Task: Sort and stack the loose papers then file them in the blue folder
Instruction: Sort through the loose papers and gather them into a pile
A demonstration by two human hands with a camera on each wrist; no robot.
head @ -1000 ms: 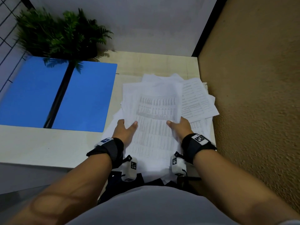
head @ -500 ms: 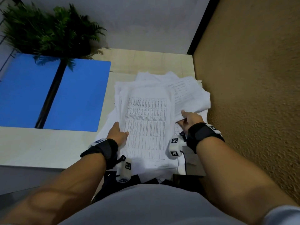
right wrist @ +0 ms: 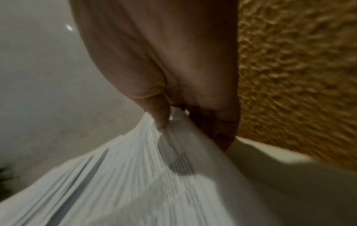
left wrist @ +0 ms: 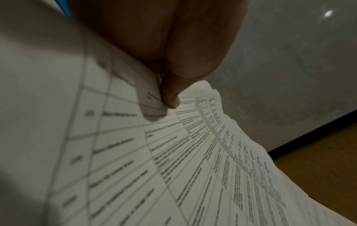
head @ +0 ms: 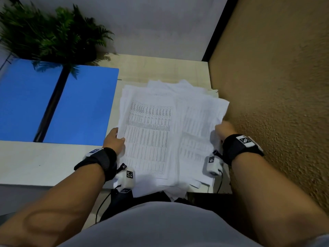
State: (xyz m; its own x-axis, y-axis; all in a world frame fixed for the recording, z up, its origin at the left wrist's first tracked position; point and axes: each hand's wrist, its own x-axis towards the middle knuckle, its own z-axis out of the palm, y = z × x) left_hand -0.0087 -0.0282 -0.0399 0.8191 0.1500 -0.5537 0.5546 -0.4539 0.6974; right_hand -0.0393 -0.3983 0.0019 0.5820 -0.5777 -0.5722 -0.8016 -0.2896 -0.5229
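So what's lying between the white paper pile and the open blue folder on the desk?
Nothing: in the head view only a narrow strip of bare pale wooden desk separates the open blue folder from the white paper pile; the left hand grips the pile's left edge.

grey wall (head: 160, 24) | textured ochre wall (head: 276, 77) | pale desk (head: 35, 163) | fern (head: 44, 32)

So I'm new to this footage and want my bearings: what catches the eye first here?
The messy pile of white printed papers on the desk, gripped at its edges by the left hand and right hand. Left of it lies the open blue folder, with a green fern at the desk's far left corner.
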